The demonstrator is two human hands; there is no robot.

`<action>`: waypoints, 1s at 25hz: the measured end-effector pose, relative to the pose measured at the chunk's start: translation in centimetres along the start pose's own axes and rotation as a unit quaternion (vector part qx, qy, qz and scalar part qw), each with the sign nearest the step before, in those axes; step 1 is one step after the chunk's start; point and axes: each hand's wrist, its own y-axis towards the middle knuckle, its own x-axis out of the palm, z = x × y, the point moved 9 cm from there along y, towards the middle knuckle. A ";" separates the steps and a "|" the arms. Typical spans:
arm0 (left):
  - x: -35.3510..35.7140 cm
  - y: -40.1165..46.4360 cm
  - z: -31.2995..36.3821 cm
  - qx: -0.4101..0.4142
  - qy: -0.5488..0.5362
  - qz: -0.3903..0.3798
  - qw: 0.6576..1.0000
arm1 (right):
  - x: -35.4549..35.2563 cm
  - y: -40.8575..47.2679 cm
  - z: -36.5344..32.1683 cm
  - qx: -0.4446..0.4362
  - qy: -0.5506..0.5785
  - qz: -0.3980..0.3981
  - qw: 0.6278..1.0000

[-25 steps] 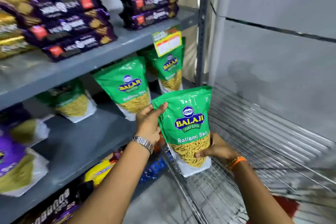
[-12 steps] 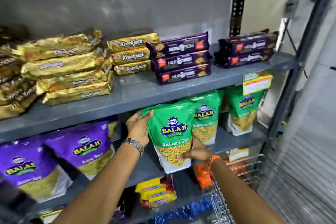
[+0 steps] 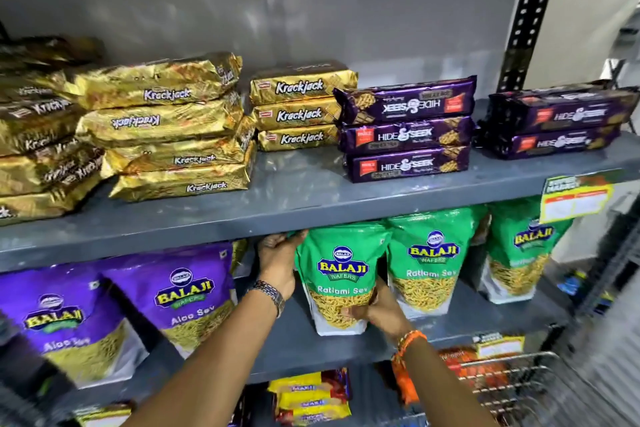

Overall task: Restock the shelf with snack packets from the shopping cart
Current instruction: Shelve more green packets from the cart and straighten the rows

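I see the green Ratlami Sev pouch (image 3: pixel 341 274), glossy plastic with a white base, standing upright on the grey metal middle shelf (image 3: pixel 294 347). My left hand (image 3: pixel 278 262) grips the pouch's upper left edge, fingers curled over its top corner. My right hand (image 3: pixel 379 310) clasps its lower right corner, thumb across the front. Just right of the pouch stands a matching green pouch (image 3: pixel 431 263), touching it. Left of it lean purple Aloo Sev pouches (image 3: pixel 187 295). Below and right of the pouch shows the wire shopping cart (image 3: pixel 502 381).
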 end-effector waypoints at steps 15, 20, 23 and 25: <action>-3.2 -0.2 -5.4 -0.046 0.106 -0.144 0.983 | -10.5 -5.2 -5.1 -0.127 0.082 0.288 0.946; -5.5 -0.8 -11.9 -0.009 0.242 -0.189 0.952 | -16.1 -6.2 -1.0 -0.105 -0.026 0.282 0.953; -4.7 -0.7 -12.8 0.049 0.258 -0.187 0.947 | -16.5 -4.0 -0.6 -0.117 -0.073 0.228 0.964; -4.8 -0.7 -13.1 0.052 0.268 -0.163 0.948 | -17.2 -2.7 -0.4 -0.117 -0.053 0.216 0.968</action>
